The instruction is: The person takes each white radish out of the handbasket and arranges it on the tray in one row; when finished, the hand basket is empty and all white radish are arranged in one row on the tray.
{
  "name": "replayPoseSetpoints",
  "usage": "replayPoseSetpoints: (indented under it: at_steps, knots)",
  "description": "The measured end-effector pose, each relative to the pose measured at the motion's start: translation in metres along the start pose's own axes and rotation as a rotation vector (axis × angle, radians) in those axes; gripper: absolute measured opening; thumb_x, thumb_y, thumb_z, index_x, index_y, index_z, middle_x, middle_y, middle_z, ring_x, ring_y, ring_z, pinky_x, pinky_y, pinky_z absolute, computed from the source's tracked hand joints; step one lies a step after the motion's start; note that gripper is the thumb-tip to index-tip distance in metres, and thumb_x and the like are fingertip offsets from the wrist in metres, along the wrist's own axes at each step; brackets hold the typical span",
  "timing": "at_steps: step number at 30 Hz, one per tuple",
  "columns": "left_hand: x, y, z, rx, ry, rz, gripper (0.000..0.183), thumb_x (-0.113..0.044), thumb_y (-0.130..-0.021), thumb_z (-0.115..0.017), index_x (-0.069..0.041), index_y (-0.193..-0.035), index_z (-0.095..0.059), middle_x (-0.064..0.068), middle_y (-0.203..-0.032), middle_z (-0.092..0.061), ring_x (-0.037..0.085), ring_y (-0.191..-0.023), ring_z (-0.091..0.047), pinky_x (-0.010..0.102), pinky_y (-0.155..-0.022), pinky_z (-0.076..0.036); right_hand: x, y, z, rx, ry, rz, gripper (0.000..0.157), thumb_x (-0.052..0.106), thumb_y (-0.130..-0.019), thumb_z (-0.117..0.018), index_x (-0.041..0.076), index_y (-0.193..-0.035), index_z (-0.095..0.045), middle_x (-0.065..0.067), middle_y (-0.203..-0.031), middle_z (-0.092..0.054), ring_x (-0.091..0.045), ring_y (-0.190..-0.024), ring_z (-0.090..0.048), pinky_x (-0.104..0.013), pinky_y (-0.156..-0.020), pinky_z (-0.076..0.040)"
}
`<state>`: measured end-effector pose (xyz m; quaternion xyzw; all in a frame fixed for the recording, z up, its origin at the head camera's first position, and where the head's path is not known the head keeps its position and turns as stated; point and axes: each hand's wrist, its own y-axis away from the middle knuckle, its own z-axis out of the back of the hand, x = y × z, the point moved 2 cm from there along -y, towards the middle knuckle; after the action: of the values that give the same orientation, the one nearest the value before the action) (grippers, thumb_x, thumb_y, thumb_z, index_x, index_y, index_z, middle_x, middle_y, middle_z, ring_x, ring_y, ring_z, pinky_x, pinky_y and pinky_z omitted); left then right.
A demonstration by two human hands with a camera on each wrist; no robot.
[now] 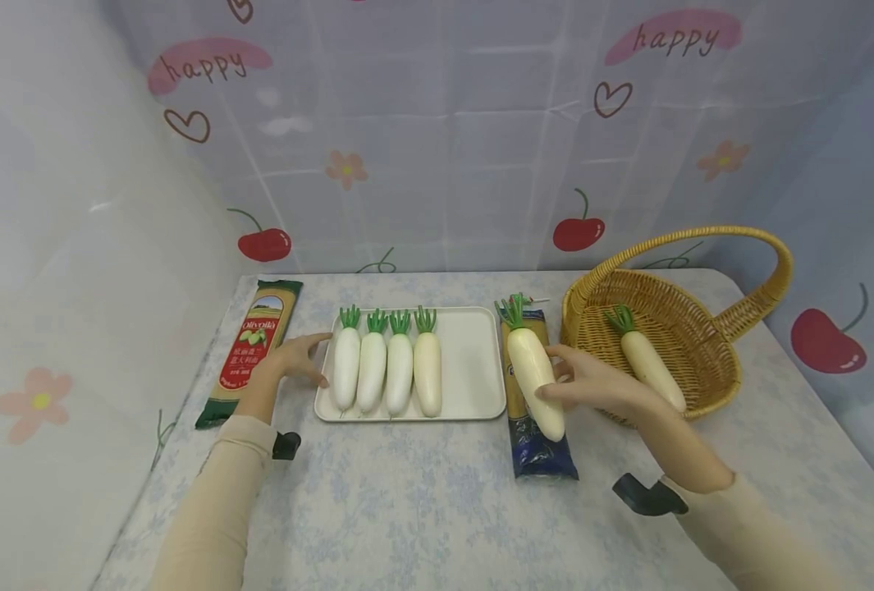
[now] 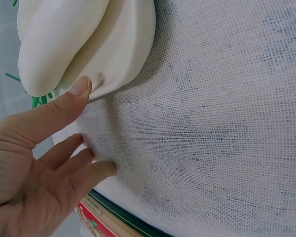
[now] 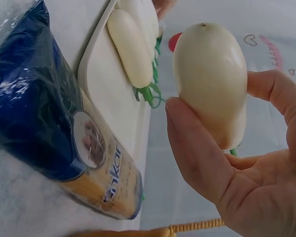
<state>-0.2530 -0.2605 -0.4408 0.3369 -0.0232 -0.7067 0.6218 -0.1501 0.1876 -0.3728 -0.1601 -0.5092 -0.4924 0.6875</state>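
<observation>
My right hand [image 1: 592, 382] grips a white radish [image 1: 534, 373] with a green leafy top, between thumb and fingers, over the blue pasta packet. In the right wrist view the blunt tip of this radish [image 3: 211, 64] points toward the camera. A cream tray [image 1: 470, 361] lies in the middle of the table, with several white radishes [image 1: 400, 373] side by side on its left part, tops away from me. At the tray's left edge is my left hand [image 1: 295, 359], fingers spread and relaxed. Its thumb [image 2: 71, 106] touches the tray's rim in the left wrist view.
A wicker basket [image 1: 728, 365] with a tall handle stands at the right, holding another radish [image 1: 651, 369]. The blue pasta packet [image 1: 543, 455] lies between tray and basket. A red and green pasta packet [image 1: 248, 353] is at the left. A patterned curtain [image 1: 437, 197] hangs behind.
</observation>
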Motion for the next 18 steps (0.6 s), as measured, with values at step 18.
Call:
replayPoseSetpoints:
  at_steps: [18]
  knots:
    - [0.001,-0.001,0.0,-0.003,-0.008,-0.007,0.098,-0.019,-0.07,-0.082,-0.005,-0.148,-0.025,0.031,-0.146,-0.029,0.046,-0.133,-0.028,0.058,-0.104,-0.032,0.0,-0.053,-0.021,-0.01,-0.089,-0.015,0.077,0.014,-0.086,-0.063,-0.005,-0.147,-0.019,-0.03,-0.107,-0.058,-0.029,-0.084,-0.065,-0.044,-0.069,-0.057]
